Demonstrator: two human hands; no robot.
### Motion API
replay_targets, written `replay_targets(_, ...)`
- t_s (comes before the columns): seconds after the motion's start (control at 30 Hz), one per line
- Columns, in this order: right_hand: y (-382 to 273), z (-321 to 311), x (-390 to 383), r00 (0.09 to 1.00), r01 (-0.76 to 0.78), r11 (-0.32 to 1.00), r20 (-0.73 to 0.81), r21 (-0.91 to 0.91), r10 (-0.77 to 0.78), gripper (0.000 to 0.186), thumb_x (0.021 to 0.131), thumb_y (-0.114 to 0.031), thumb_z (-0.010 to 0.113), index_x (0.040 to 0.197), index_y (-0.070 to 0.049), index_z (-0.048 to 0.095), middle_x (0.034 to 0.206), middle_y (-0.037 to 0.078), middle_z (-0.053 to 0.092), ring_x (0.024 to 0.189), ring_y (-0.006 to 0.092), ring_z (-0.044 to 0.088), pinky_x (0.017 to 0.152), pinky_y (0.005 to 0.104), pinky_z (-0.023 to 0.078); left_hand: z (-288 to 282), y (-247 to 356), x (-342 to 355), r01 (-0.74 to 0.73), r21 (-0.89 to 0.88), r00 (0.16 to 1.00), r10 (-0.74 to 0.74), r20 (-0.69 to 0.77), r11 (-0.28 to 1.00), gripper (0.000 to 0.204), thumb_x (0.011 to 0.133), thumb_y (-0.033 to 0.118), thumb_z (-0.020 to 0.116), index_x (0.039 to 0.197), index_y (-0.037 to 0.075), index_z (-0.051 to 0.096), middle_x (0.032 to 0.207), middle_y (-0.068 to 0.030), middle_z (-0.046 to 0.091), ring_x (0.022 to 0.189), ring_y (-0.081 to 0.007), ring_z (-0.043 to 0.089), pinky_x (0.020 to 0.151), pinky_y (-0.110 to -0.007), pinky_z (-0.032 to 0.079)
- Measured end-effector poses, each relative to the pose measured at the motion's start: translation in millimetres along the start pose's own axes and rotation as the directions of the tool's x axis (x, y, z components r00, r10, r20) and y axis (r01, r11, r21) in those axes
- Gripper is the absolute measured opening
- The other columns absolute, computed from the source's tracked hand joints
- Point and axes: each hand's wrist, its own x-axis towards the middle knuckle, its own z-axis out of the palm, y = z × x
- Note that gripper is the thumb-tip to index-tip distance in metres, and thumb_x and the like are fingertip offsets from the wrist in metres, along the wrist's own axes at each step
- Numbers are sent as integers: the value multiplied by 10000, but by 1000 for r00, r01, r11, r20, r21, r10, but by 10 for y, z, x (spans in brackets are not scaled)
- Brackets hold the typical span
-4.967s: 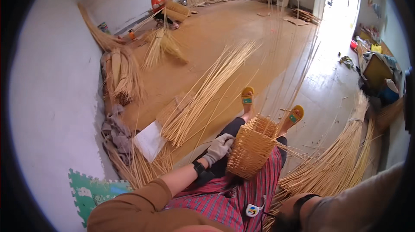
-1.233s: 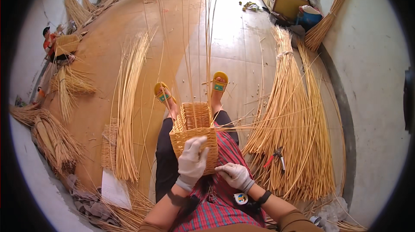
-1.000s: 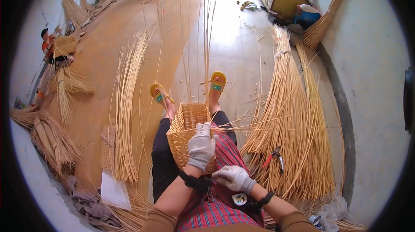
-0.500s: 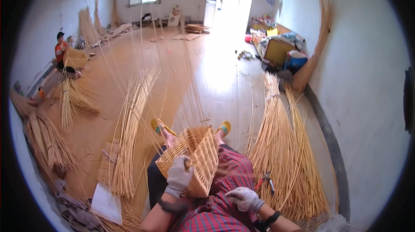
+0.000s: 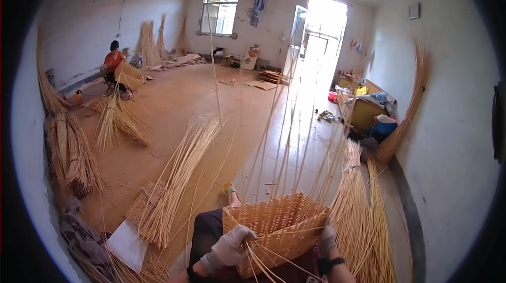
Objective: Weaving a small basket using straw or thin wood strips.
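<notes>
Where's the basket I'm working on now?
In the head view, the basket is low, slightly right of centre, between the gloved left hand and right hand, left of the tied bundle.

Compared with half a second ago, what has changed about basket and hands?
The basket has turned: its long side now runs left to right. The right hand, beside it before, is now at its right end. Unchanged: the left hand is on the basket; the tied bundle of stalks lies at right.

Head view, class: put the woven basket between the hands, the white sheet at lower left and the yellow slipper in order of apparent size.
1. Woven basket, clearly largest, though nearness to the camera helps
2. White sheet
3. Yellow slipper, partly hidden
</notes>
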Motion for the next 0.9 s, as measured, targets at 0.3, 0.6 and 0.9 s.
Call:
replay_targets(0.3, 1361, -1078, 276, 794, 463, 577, 24, -673, -608, 567, 1033, -201, 574, 1524, 32, 413, 1465, 236, 550, 1204, 380, 634, 1031, 410, 530, 69, -679, 756, -166, 57, 982, 170, -78, 985, 357, 763, -11, 727, 1077, 100, 598, 959, -89, 608, 827, -275, 605, 734, -367, 504)
replay_targets(0.6, 965, -121, 190, 996, 84, 972, 38, -218, -77, 703, 912, -8, 612, 1552, 2, 319, 1496, 181, 478, 1354, 285, 484, 1153, 413, 395, 38, -1126, 240, 288, 236, 917, -197, -347, 928, 622, 888, 108, 721, 1473, 93, 512, 1394, -198, 550, 1266, -362, 559, 1080, -410, 466)
replay_targets(0.9, 981, 145, 43, 964, 162, 964, -175, -209, -200, 817, 873, 126, 640, 1601, -21, 301, 1547, 112, 469, 1415, 221, 446, 1197, 325, 319, 642, -1996, -137, 390, -128, 838, -409, -361, 912, 543, 1050, 354, 559, 1477, 23, 504, 1325, -244, 662, 1146, -373, 687, 934, -410, 533)
